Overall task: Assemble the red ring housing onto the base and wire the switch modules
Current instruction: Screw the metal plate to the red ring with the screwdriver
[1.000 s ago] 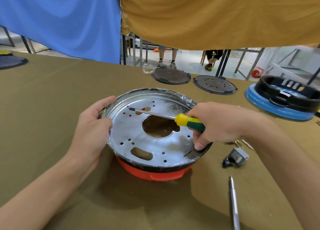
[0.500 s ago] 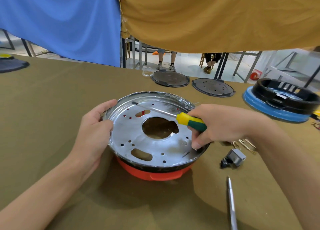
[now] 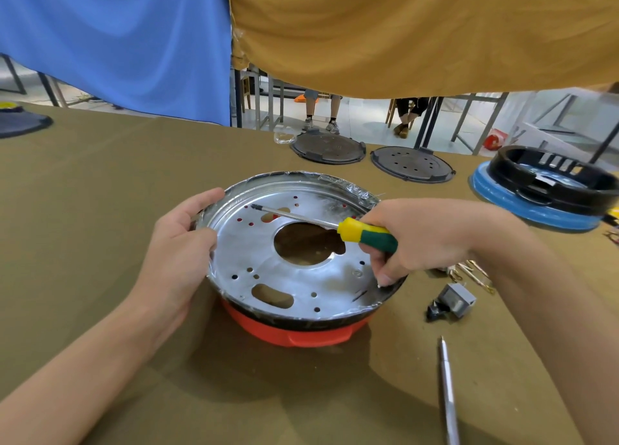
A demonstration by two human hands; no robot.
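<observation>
My left hand (image 3: 177, 253) holds the left edge of the shiny metal base plate (image 3: 294, 277). My thumb lies over the rim and my fingers curl round the outside, so this grip is clenched on the plate.

My right hand (image 3: 425, 240) has its grip wrapped round a screwdriver (image 3: 366, 235) with a yellow and green handle. The thin metal shaft points left, across the big hole in the middle of the plate. Its tip is over the far left part of the plate, near some small holes. I cannot tell if the tip touches the metal. One finger of my right hand reaches down to the right rim of the plate.

The plate sits on top of the red ring housing (image 3: 301, 332). The red ring peeks out under the near edge, with a dark band between it and the plate. It all rests on the brown counter (image 3: 100, 183), right in front of me.

On the counter to my right lies a small grey switch module (image 3: 455, 300). Near it, closer to me, lies a long silver tool (image 3: 447, 394). Far across the counter are two dark round lids (image 3: 328, 148) side by side. At the far right a black ring (image 3: 552, 180) sits on a blue round part (image 3: 502, 203).
</observation>
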